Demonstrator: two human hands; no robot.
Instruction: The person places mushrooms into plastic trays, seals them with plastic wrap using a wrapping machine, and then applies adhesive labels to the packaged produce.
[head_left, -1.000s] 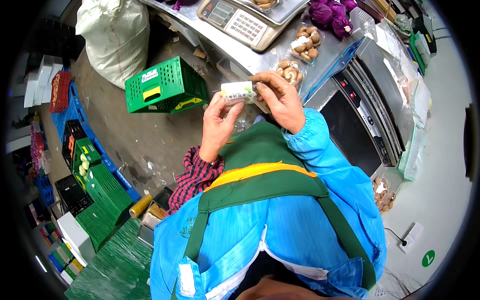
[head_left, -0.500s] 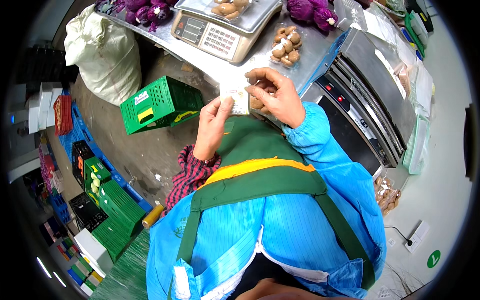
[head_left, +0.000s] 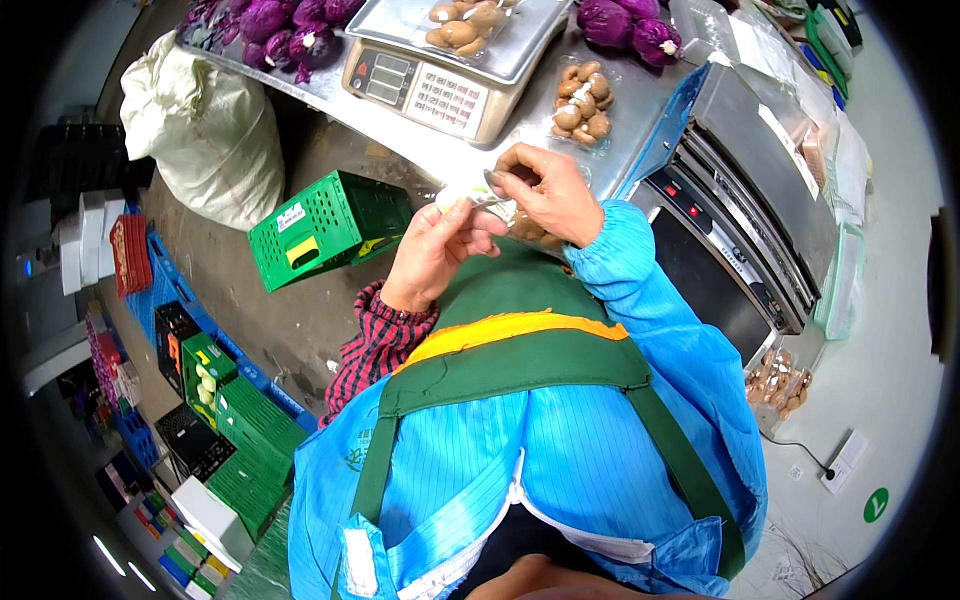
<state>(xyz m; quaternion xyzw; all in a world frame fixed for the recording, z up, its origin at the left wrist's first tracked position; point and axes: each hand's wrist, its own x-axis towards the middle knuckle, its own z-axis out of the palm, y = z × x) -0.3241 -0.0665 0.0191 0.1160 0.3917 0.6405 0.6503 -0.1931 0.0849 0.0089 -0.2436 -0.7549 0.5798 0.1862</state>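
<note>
In front of my apron, a small white label is held between both hands. My left hand is closed on its left side, thumb on top. The fingertips of my right hand pinch its right edge, and the label is bent and tilted. Just beyond and partly under my right hand is a clear pack of what look like brown mushrooms, mostly hidden. A similar mushroom pack lies on the metal table farther out. On the scale sits another pack.
A wrapping machine with a red light stands at my right. Purple cabbages lie at the table's far left, others far right. Left of me are a green crate and a white sack on the floor.
The label has gone from flat and facing me to tilted and bent. My left hand has turned with its fingers curled under, and my right fingertips have closed on the label's edge.
</note>
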